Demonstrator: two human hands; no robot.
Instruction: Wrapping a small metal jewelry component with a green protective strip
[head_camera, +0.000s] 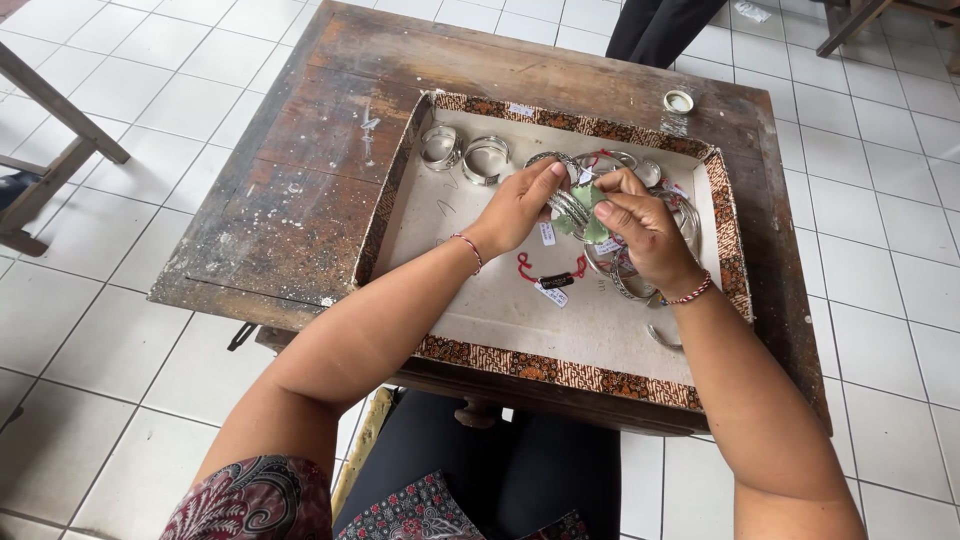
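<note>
Person seated at a worn wooden table (300, 190), both hands over a shallow tray (560, 372) with a patterned batik border. Left hand (520, 205) pinched shut on a silver bangle (570, 208), thumb and fingers gripping its edge. Right hand (645, 235) just beside it, fingers closed on a small green cloth (590, 215) pressed against the same bangle; the two hands nearly touch. Beyond the left hand, two wide silver cuffs (465, 155) lie on the tray floor. Below the hands, a red cord with paper tags (548, 282). More bangles (640, 285) lie heaped under the right wrist. A small round tin lid (679, 101) sits on the table past the tray.
</note>
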